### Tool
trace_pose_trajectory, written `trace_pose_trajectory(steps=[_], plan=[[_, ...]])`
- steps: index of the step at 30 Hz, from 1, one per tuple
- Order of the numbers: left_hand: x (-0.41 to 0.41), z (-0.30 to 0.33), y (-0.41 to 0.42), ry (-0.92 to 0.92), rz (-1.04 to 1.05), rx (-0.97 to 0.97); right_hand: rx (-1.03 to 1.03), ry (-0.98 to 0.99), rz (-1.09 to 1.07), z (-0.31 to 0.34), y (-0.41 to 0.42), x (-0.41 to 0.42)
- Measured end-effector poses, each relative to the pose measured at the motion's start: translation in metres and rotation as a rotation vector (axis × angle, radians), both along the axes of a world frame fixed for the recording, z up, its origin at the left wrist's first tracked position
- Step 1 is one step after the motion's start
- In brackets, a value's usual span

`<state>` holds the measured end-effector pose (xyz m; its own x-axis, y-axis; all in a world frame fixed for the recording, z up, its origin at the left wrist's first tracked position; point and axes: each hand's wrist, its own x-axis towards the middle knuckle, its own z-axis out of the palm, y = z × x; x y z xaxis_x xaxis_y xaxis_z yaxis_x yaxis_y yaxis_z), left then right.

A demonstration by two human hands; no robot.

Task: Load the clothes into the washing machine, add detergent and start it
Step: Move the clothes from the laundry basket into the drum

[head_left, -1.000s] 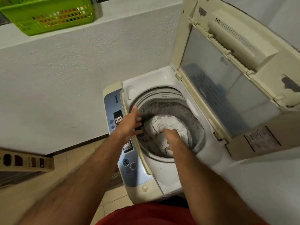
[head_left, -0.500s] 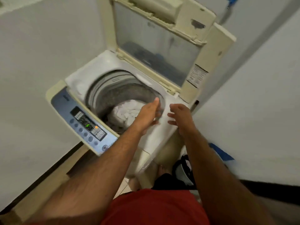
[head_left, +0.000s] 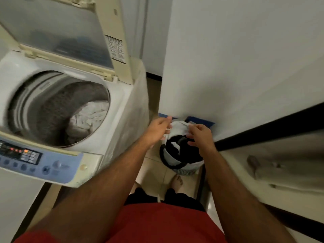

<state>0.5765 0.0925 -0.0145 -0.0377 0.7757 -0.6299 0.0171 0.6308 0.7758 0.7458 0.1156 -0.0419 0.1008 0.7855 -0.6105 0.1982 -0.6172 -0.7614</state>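
- White top-loading washing machine (head_left: 112, 130) stands at the left on the tiled floor (head_left: 154, 165); its cream lid with a clear panel (head_left: 57, 30) is up.
- Crumpled white clothes (head_left: 87, 120) lie low in the grey perforated drum (head_left: 57, 106), toward its right wall.
- Blue control panel (head_left: 52, 165) runs along the machine's near edge; small red and orange lights are lit at its left end.
- Round laundry basket with a black rim (head_left: 177, 163) sits on the floor right of the machine, by the white wall (head_left: 245, 58), holding dark and white items.
- Left hand (head_left: 158, 128) and right hand (head_left: 200, 136) are over the basket, fingers curled; both seem to pinch a white garment (head_left: 178, 128), though motion blur leaves the grip unclear.
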Motion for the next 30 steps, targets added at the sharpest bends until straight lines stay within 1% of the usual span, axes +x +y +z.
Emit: trace_pose_trajectory(steps=[6,10,13,15,20,26,28,30], plan=[[0.061,-0.042,0.005,0.072,-0.065,-0.057,-0.094,-0.05,-0.017,-0.046,0.001,0.086],[0.084,-0.077,0.019,0.155,-0.107,-0.065,-0.152,-0.1,0.003,-0.091,0.009,0.11],[0.09,-0.119,0.032,0.22,-0.153,-0.108,-0.209,-0.131,0.03,-0.136,0.016,0.115],[0.092,-0.152,0.039,0.22,-0.163,-0.138,-0.224,-0.151,0.074,-0.171,0.018,0.116],[0.097,-0.263,0.058,0.228,-0.216,-0.203,-0.294,-0.202,0.164,-0.289,0.017,0.116],[0.109,-0.395,0.076,0.168,-0.206,-0.244,-0.35,-0.399,0.394,-0.421,0.043,0.118],[0.114,-0.434,0.082,0.144,-0.196,-0.253,-0.403,-0.448,0.439,-0.461,0.053,0.119],[0.118,-0.464,0.086,0.133,-0.181,-0.246,-0.485,-0.454,0.426,-0.494,0.062,0.12]])
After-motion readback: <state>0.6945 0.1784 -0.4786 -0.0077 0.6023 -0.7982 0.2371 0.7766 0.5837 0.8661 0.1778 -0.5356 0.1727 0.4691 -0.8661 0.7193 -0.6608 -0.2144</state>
